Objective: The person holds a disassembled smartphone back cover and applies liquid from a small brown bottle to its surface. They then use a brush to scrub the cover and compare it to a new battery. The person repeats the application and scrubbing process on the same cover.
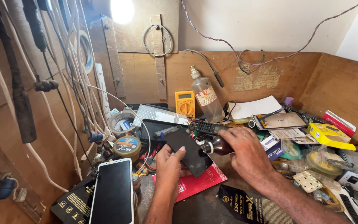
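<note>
A dark phone screen panel [188, 151] tilts above the red booklet [195, 182], gripped at its lower edge by the left hand [170, 164]. Right hand [245, 151] is wrapped around a hot-air tool [212, 139], nozzle touching the panel's right edge, white phone [113, 195] lying well left

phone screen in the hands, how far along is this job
Done: the black phone screen panel looks separated, held bare in the left hand. In hand: the right hand aims a hot-air tool's nozzle at its upper edge. Left: the white phone lies apart at lower left, with no panel fitted back onto anything yet.
</note>
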